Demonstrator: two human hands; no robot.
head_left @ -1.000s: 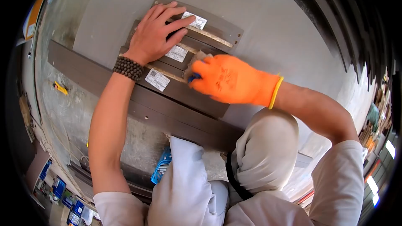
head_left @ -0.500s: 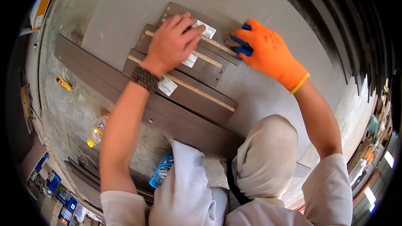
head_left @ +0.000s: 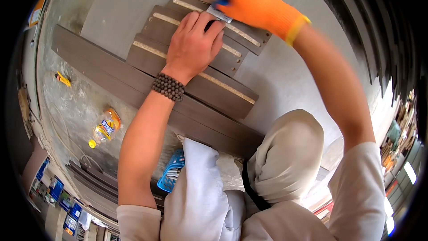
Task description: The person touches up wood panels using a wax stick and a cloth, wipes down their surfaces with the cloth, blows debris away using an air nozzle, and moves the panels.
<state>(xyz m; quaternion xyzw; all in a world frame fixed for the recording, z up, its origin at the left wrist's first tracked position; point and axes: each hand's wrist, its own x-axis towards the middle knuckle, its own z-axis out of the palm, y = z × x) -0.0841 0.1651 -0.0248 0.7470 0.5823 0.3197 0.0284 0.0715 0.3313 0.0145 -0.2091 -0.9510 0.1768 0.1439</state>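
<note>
Three short dark-brown boards with pale grooves lie side by side on a large grey sheet: a far board (head_left: 245, 29), a middle board (head_left: 160, 27) and a near board (head_left: 223, 91). My left hand (head_left: 191, 47), bare with a beaded bracelet (head_left: 168, 87), has its bent fingers pressed at the near edge of the far board. My right hand (head_left: 254, 4), in an orange glove with blue finger pads, is over the far board beside a white label (head_left: 218, 14). Its fingers are curled and blurred, and what they hold is hidden.
A long brown board (head_left: 98, 69) lies in front of the short ones. On the floor to the left are a yellow-handled tool (head_left: 63, 79) and a bottle with a yellow cap (head_left: 105, 127). A blue basket (head_left: 171, 172) stands by my leg. Long dark strips (head_left: 374, 31) lie at right.
My right hand has swept up and left from the far board's right end. My left hand has shifted right, its fingers now bent down. The far board's groove and right-end holes show more.
</note>
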